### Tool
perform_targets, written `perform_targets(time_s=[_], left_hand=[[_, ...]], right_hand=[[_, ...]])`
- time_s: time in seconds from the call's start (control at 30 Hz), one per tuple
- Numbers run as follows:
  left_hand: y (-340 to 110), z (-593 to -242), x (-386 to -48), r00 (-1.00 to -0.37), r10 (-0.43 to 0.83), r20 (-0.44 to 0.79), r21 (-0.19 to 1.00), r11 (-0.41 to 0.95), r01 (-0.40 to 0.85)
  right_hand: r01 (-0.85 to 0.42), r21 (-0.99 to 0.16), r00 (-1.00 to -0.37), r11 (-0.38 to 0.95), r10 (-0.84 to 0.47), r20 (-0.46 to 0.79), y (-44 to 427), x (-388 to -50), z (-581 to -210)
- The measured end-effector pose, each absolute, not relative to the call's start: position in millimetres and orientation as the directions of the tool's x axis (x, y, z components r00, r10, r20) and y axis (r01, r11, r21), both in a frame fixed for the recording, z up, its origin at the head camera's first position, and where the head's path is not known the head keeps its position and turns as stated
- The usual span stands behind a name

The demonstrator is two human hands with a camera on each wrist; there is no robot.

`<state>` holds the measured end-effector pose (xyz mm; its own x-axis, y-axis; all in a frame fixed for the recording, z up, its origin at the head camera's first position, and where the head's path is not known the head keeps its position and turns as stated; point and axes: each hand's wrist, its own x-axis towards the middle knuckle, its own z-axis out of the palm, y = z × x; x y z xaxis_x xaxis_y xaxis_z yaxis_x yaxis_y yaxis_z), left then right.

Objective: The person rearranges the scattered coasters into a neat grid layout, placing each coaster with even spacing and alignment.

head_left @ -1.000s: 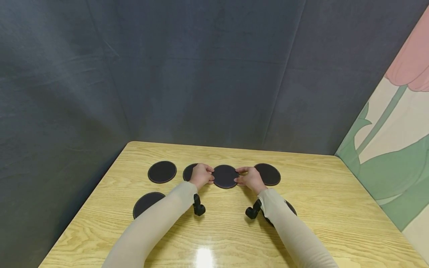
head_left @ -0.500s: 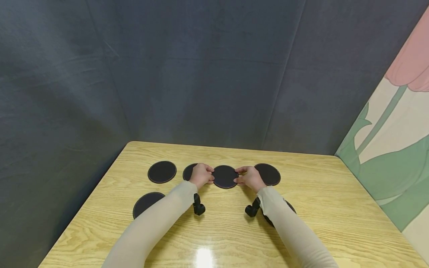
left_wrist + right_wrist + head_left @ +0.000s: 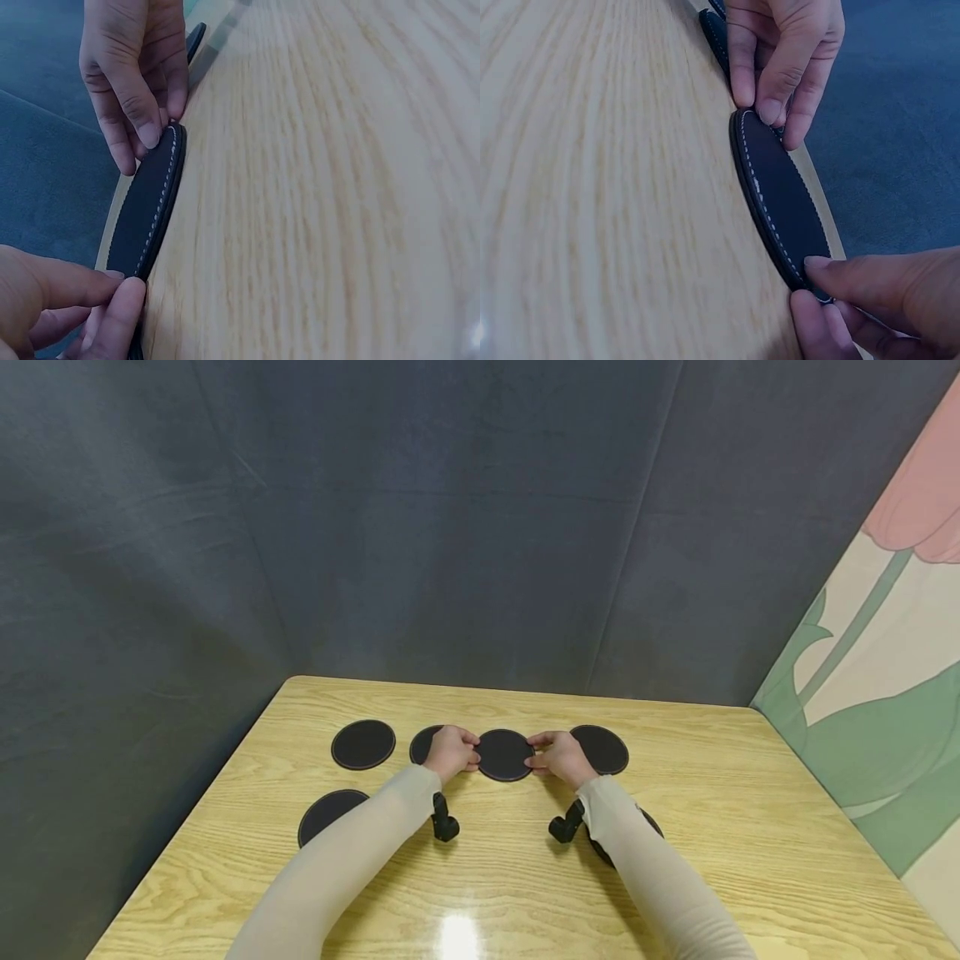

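Pinching 1 round, black, leather-like, white-stitched coaster (image 3: 506, 755) from both sides.
It lies on the pale wood-grain table (image 3: 750, 827) between our left hand (image 3: 453, 752) and right hand (image 3: 564, 760), neither clearly nearer; no long axis.

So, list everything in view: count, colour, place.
Held coaster: 1, black with pale stitching, third from left in far row
Other coasters: 5, black, three in far row, two nearer; some partly covered, any stacking unclear
Table: 1, light wood, under the coasters
Cloth backdrop: count unclear, dark blue-grey, behind and left of table
Tulip-patterned backdrop: 1, cream, pink, green, right of table
Wrist cameras: 2, black, one at each wrist
Sleeves: 2, off-white, both arms
Left hand: 1, pinching held coaster's left edge
Right hand: 1, pinching its right edge
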<state>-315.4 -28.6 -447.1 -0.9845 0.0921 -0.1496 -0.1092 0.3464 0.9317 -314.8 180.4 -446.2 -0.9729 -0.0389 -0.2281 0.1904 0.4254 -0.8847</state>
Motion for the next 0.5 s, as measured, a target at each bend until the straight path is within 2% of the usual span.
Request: perform_targets(time_s=[0.23,0.5], left_hand=[[-29.9,-443.5,-312.4,-0.979,0.116,-0.170,0.939,0.320,-0.125],[-29.2,-434.3,-309.4,-0.967,0.183,-0.175,0.970,0.202,-0.137]], right_hand=[[0.173,-0.902,-0.972,0.396,-0.081,-0.222,185.3,-310.9,-442.7],[0.127,-0.909,-0.976,0.398,-0.111,-0.185,198.9,-306.9,-434.0]])
